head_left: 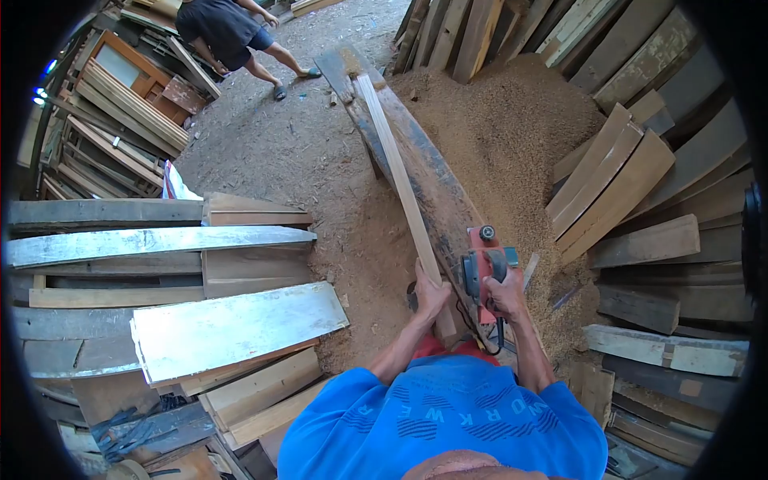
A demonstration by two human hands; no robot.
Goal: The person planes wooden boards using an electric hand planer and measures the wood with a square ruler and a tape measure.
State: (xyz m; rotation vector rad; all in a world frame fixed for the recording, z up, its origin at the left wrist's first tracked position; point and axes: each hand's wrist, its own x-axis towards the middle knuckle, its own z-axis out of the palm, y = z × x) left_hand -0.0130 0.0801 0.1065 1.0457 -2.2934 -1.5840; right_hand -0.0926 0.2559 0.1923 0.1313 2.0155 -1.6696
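Note:
A long, narrow wooden strip (396, 164) lies lengthwise along the left side of a worn workbench (436, 172). My left hand (433, 293) is closed around the strip near its close end. To the right, my right hand (506, 293) grips the handle of a red electric planer (480, 268), which rests over the bench's near part. The planer has a dark round knob at its front and a black cord at its rear. Its underside is hidden, and it sits beside the strip, apart from it.
Stacked boards (240, 328) lie at the left, one with a white face. More planks (612, 176) lean along the right. Wood shavings (512, 120) are heaped beside the bench. Another person (228, 36) walks at the far left, near leaning door panels (132, 72).

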